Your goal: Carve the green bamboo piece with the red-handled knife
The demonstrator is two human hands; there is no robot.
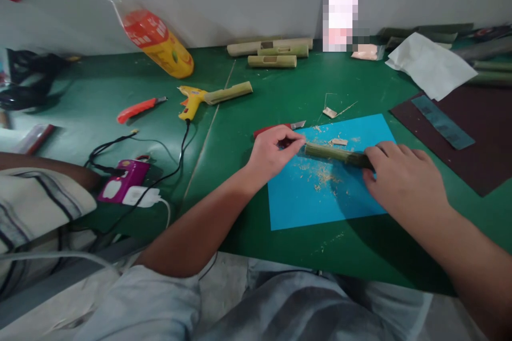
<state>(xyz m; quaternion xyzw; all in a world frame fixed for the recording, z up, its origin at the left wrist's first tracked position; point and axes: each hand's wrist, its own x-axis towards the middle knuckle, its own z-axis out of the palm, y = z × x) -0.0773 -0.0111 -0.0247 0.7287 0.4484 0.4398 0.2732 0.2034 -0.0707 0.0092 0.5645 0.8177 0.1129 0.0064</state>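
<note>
A short green bamboo tube lies across a blue sheet, among pale shavings. My right hand is wrapped over the tube's right end, hiding that end. Just off the tube's left end, my left hand has thumb and forefinger pinched together; whatever is between them is too small to make out. Behind my left hand's knuckles lies a red utility knife, its blade showing to the right. A small cut bamboo piece rests just beyond the tube. Another bamboo chip with thin fibres lies past the sheet.
A yellow glue gun touches a bamboo piece; its cord runs toward a purple power strip. An orange cutter, a drink bottle, bamboo tubes and a tissue lie around. Another person's sleeve is at left.
</note>
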